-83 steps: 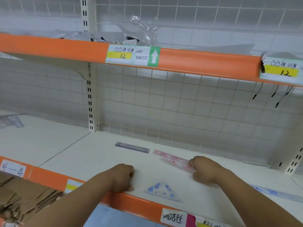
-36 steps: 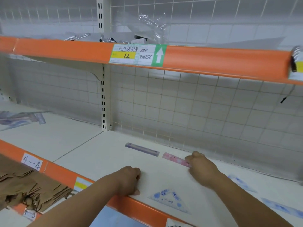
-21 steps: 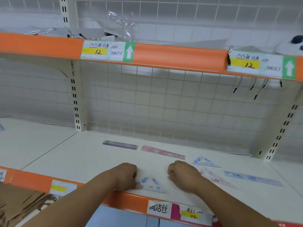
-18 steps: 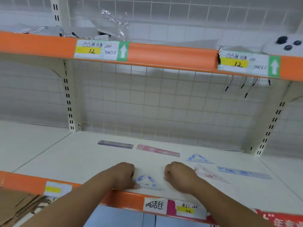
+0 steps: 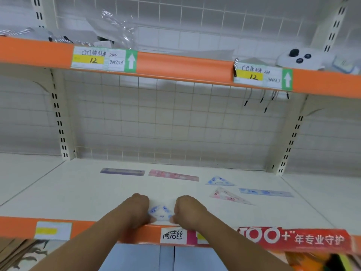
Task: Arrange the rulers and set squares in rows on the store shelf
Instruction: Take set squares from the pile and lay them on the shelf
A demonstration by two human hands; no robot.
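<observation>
On the matte cream shelf [image 5: 82, 194], a flat purple ruler [image 5: 122, 171] lies near the back edge, left of centre, with broad bare board to its left and in front of it. At the front edge, the left hand [image 5: 136, 210] is curled into a loose fist, its fingers [image 5: 151, 219] pressing the left corner of a small clear blue-printed set square [image 5: 159, 212]. The right hand [image 5: 188, 211] is curled likewise, its fingers [image 5: 172, 219] on that set square's right corner, so it sits pinned between both hands just behind the glossy orange lip [image 5: 17, 224]. A thin pink ruler [image 5: 173, 175] lies end to end with the purple one along the back. Further right rest a blue set square [image 5: 218, 181], a pink set square [image 5: 228, 196] nearer the front, and a long blue ruler [image 5: 265, 192] toward the right edge, with open board in front of them.
</observation>
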